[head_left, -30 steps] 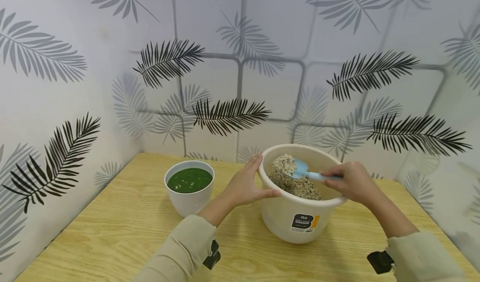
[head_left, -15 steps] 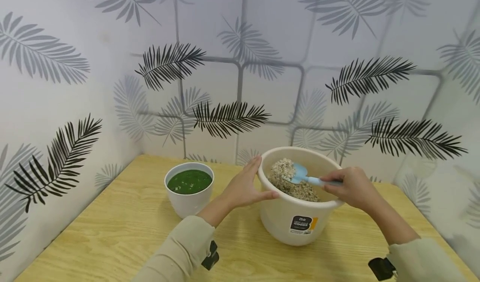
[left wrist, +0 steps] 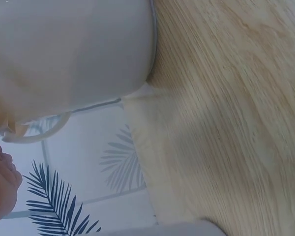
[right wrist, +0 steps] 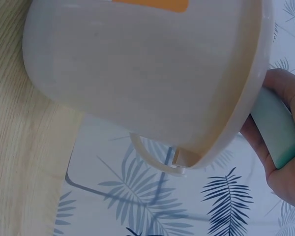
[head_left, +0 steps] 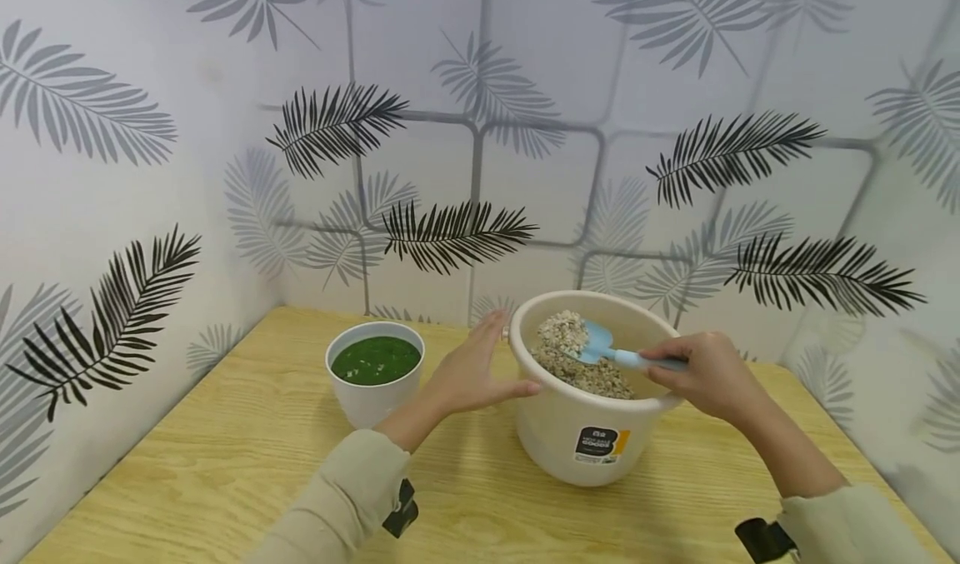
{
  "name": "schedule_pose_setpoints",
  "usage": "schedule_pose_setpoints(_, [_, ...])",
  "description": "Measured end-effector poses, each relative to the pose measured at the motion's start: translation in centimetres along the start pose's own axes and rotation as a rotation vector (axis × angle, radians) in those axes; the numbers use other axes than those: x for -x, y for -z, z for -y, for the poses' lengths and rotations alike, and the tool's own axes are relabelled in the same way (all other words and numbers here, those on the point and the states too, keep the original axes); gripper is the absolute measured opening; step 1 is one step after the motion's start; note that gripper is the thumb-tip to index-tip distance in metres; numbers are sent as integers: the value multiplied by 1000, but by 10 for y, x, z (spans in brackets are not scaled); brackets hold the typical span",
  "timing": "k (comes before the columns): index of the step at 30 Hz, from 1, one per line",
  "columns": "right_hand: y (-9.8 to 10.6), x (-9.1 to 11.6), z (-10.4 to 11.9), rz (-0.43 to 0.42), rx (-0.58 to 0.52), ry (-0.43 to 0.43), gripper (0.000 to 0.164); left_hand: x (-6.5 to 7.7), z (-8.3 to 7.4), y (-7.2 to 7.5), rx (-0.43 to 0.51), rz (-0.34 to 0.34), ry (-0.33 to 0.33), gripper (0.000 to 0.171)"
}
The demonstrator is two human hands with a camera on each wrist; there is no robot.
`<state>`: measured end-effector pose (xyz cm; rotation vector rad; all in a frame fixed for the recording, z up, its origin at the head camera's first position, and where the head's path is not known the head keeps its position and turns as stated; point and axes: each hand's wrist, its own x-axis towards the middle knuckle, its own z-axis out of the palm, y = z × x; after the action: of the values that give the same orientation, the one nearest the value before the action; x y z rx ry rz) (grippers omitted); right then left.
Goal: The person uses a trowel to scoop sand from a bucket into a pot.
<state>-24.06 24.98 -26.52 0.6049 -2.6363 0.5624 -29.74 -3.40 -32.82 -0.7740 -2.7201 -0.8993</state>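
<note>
My right hand (head_left: 703, 374) grips the handle of a light blue hand shovel (head_left: 600, 344) over a cream bucket (head_left: 551, 431). Pale grain-like flakes (head_left: 564, 333) are heaped on its blade, above more darker, grainy material (head_left: 600, 379) inside the bucket. In the right wrist view the fingers curl round the shovel handle (right wrist: 276, 129) just beyond the rim. My left hand (head_left: 467, 378) is left of the bucket, fingers extended and thumb apart; the left wrist view shows a small gap between hand (left wrist: 4, 182) and bucket (left wrist: 69, 54). The bottom of the bucket stands on the table.
A white pot (head_left: 375, 404) of green liquid (head_left: 377, 361) with pale bits stands left of the bucket, close behind my left forearm. The wooden table (head_left: 225, 447) meets leaf-patterned walls (head_left: 435, 72) at the back and sides. A bail handle (right wrist: 152, 160) hangs on the bucket.
My left hand has come away from the bucket's rim, moving slightly left. The right hand still holds the loaded shovel over the bucket, nearly in the same spot.
</note>
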Motion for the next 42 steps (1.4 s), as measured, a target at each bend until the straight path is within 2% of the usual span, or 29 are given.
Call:
schedule_pose_setpoints(11, [3,3,1,2,5,4,15,13,19,17,-77,31,12,111])
schedule_pose_setpoints(26, [4,9,0,-4,-19,-19,17,39,59,40,-164,30,8,108])
schedule_pose_setpoints(31, [3,10,1,-9,-15,-16,16,48,71,46,-154,41,45,106])
schedule_pose_setpoints(34, [3,10,1,-8,-15,-10,16,52,79,50,-151,31,60,106])
schedule_pose_setpoints(42, [6,9,1,-2,-26,-17,17,60,100,63,-176,-13,51,110])
